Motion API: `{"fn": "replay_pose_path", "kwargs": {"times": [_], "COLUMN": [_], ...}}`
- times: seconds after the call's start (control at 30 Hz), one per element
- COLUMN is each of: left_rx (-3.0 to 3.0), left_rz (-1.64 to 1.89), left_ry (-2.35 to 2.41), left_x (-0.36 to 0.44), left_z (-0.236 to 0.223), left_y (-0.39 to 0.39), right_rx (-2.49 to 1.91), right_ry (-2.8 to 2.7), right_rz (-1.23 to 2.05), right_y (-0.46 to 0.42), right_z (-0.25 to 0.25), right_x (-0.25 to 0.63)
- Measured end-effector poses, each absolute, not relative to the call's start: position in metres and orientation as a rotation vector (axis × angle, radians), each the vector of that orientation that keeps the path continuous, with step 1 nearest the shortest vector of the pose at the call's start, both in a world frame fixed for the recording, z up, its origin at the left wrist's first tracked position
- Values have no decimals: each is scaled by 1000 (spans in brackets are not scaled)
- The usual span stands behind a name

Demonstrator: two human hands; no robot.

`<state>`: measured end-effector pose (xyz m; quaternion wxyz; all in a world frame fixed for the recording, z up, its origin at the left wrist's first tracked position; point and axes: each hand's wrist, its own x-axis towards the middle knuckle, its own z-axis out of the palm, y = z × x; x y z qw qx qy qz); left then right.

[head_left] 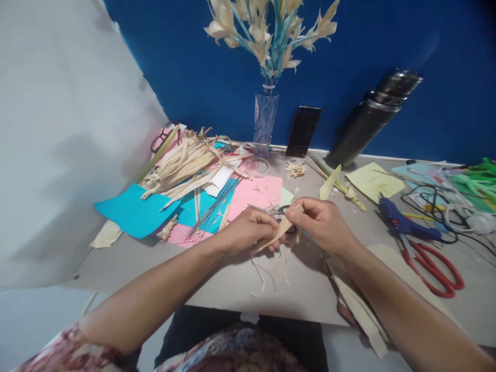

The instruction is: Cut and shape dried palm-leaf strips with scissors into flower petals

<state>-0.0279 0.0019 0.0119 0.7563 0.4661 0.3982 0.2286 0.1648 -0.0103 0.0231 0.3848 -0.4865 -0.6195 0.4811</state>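
Observation:
Over the middle of the table, a pale dried husk strip (282, 227) is stretched between my two hands. My left hand (258, 230) pinches its lower end, with the fingers curled round it. The upper end sits between the thumb and fingers of my right hand (315, 219). Partly hidden behind the hands lies a small pair of scissors (284, 211) with dark handles. Thin husk shreds (267, 271) hang below my fingers and lie on the table. Pink paper (258, 195) and a bunch of thin wires (217, 204) are just left of the hands.
A husk bundle (186, 165) lies on blue paper (135, 211) at left. Behind stand a clear vase (265, 121) of husk flowers, a phone (304, 132) and a leaning black flask (368, 124). At right are a glue gun (406, 222), red-handled scissors (436, 268) and tangled cables (430, 196).

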Motion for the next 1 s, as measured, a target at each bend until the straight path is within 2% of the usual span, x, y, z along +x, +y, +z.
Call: {"fn": "replay_pose_path", "kwargs": {"times": [0.17,0.43,0.7,1.0], "left_rx": [1099,1262,1323,1063], "left_rz": [388,507,607,565], "left_ry": [877,1044,1078,843], "left_x": [-26,-34,-36,-35], "left_z": [6,12,25,24], "left_y": [1,9,6,5], "right_rx": [-1226,-1295,-1336,-1375], "right_ry": [-1591,-1559,-1430,-1438], "right_rz": [1145,812,755,823], "right_y": [-14,-15,-5,-1], "right_z": [30,37,39,36], "right_x": [164,173,182,183]}}
